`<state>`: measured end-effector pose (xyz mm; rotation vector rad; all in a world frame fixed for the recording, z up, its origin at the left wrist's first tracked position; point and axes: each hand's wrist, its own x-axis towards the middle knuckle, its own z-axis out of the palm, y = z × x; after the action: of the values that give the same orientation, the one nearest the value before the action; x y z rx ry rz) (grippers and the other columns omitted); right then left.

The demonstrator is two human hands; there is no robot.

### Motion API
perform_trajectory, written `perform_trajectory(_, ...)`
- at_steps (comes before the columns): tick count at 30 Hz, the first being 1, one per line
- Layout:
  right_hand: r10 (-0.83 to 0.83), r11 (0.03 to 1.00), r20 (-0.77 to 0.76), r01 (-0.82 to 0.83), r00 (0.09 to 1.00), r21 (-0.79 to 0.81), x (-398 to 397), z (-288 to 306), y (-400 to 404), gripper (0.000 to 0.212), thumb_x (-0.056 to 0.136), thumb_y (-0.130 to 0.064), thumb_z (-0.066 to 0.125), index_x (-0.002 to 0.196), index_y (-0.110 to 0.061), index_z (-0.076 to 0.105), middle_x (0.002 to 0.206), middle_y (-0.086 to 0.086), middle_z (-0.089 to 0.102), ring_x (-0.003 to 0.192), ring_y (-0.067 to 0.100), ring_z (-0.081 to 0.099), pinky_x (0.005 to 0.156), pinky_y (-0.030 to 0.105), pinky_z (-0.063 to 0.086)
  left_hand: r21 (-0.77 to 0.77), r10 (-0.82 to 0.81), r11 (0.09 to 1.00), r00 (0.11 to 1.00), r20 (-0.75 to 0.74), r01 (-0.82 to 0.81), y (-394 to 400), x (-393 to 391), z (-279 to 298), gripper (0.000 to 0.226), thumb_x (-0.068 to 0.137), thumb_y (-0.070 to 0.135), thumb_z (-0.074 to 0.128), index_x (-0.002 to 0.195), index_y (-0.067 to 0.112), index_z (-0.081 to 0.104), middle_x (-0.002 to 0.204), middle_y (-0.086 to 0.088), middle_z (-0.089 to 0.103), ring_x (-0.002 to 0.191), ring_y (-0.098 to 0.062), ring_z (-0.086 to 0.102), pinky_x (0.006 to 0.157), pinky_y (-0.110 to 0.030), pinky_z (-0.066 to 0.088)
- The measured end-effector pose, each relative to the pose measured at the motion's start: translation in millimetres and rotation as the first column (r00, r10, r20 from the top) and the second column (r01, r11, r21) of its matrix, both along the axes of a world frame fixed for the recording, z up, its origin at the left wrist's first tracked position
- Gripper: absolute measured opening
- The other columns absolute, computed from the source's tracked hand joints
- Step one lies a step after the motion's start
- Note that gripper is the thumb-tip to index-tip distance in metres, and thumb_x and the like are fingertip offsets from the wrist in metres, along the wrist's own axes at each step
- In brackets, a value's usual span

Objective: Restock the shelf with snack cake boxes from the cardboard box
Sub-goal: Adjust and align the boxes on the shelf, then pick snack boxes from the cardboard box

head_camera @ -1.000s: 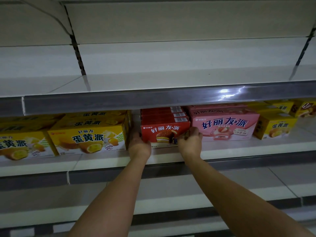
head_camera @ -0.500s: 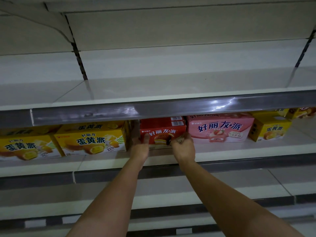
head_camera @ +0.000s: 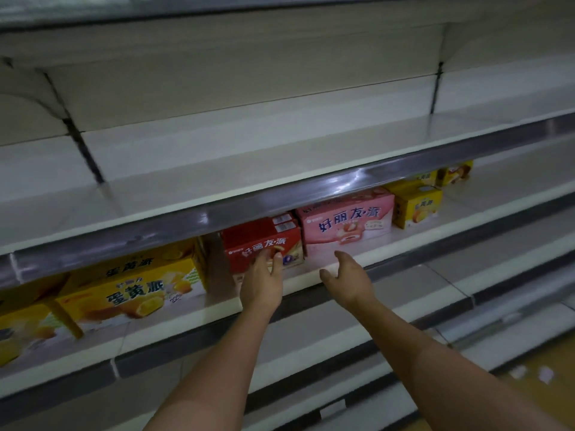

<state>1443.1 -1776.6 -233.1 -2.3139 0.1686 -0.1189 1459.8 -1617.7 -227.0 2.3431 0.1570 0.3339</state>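
A row of red snack cake boxes (head_camera: 249, 241) stands on the middle shelf (head_camera: 311, 276), between large yellow boxes (head_camera: 137, 290) and a pink box (head_camera: 348, 220). My left hand (head_camera: 263, 283) reaches to the front red box, its straight fingertips touching the box's face. My right hand (head_camera: 345, 276) hovers just off the shelf edge below the pink box, fingers spread and loosely bent, holding nothing. The cardboard box is out of view.
Smaller yellow boxes (head_camera: 417, 206) stand to the right of the pink one. The upper shelf (head_camera: 217, 169) carries nothing and its metal front rail overhangs the boxes. Lower shelves (head_camera: 342, 343) run below my arms. A strip of floor shows at the bottom right.
Both hands have come off the sides of the front red box. The right hand has drawn back and to the right; the left now only touches the box's face. The view has tilted.
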Motion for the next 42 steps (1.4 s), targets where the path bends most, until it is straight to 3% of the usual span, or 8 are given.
perform_trajectory(3,-0.138,0.99,0.027,0.139,0.99,-0.035,-26,-2,-14,0.059,0.095,-0.036,0.053,0.145,-0.012,0.033,0.141,0.009,0.048,0.125,0.026,0.049,0.103,0.038,0.041,0.081,-0.242,0.968,0.97,0.037,0.238,-18,-8,6,0.04,0.102,0.038,0.036,0.132,0.02,0.053,0.131,-0.003,0.057,0.117,-0.024,0.054,0.086,-0.03,0.04)
perform_trajectory(9,-0.412,0.896,-0.035,0.397,0.911,-0.2,-123,-33,-46,0.058,0.095,-0.04,0.048,0.143,-0.01,0.036,0.143,0.01,0.043,0.126,0.031,0.046,0.1,0.037,0.039,0.167,-0.656,0.734,0.751,-0.081,0.659,-58,-48,-35,0.039,0.101,0.037,0.038,0.124,0.014,0.06,0.126,-0.008,0.062,0.113,-0.028,0.057,0.085,-0.029,0.041)
perform_trajectory(15,-0.687,0.723,-0.167,0.642,0.707,-0.256,-248,-75,-67,0.05,0.091,-0.037,0.049,0.134,-0.012,0.045,0.136,0.009,0.049,0.123,0.03,0.046,0.098,0.037,0.038,0.056,-0.791,0.528,0.515,-0.332,0.847,-89,-122,-96,0.038,0.101,0.036,0.038,0.119,0.012,0.062,0.116,-0.011,0.065,0.104,-0.029,0.06,0.08,-0.03,0.043)
perform_trajectory(20,-0.827,0.56,-0.265,0.764,0.496,-0.319,-369,-103,-81,0.054,0.09,-0.039,0.05,0.136,-0.013,0.044,0.137,0.009,0.047,0.127,0.028,0.043,0.102,0.035,0.035,-0.109,-0.84,0.401,0.317,-0.441,0.91,-132,-194,-125,0.031,0.101,0.038,0.038,0.108,0.018,0.061,0.103,-0.005,0.063,0.087,-0.019,0.056,0.076,-0.029,0.043)
perform_trajectory(25,-0.876,0.434,-0.383,0.825,0.293,-0.362,-479,-126,-95,0.052,0.09,-0.044,0.05,0.133,-0.015,0.045,0.133,0.007,0.051,0.123,0.027,0.048,0.095,0.038,0.043,-0.163,-0.841,0.264,0.144,-0.521,0.951,-173,-271,-150,0.042,0.1,0.041,0.039,0.123,0.012,0.059,0.121,-0.011,0.062,0.109,-0.028,0.058,0.088,-0.03,0.044)
perform_trajectory(30,-0.884,0.353,-0.436,0.85,0.166,-0.39,-577,-146,-118,0.059,0.092,-0.047,0.049,0.14,-0.014,0.038,0.14,0.008,0.044,0.13,0.028,0.04,0.1,0.038,0.039,-0.175,-0.832,0.19,0.063,-0.552,0.966,-209,-360,-165,0.041,0.101,0.035,0.041,0.131,0.009,0.053,0.133,-0.012,0.056,0.121,-0.027,0.053,0.091,-0.028,0.04)
perform_trajectory(37,-0.958,0.185,-0.285,0.823,0.029,-0.537,-661,-163,-170,0.063,0.09,-0.052,0.048,0.141,-0.016,0.035,0.145,0.006,0.039,0.133,0.028,0.034,0.105,0.039,0.032,-0.203,-0.806,0.196,0.04,-0.591,0.959,-254,-465,-190,0.045,0.099,0.037,0.046,0.137,0.013,0.043,0.137,-0.01,0.051,0.122,-0.026,0.052,0.096,-0.033,0.045)
perform_trajectory(42,-0.944,0.208,-0.329,0.824,0.028,-0.528,-673,-180,-198,0.076,0.086,-0.062,0.049,0.144,-0.018,0.029,0.153,0.008,0.026,0.138,0.029,0.026,0.11,0.042,0.025,-0.162,-0.758,0.177,0.03,-0.651,0.971,-284,-507,-203,0.063,0.097,0.041,0.048,0.15,0.016,0.024,0.149,-0.008,0.034,0.131,-0.027,0.043,0.105,-0.037,0.04)
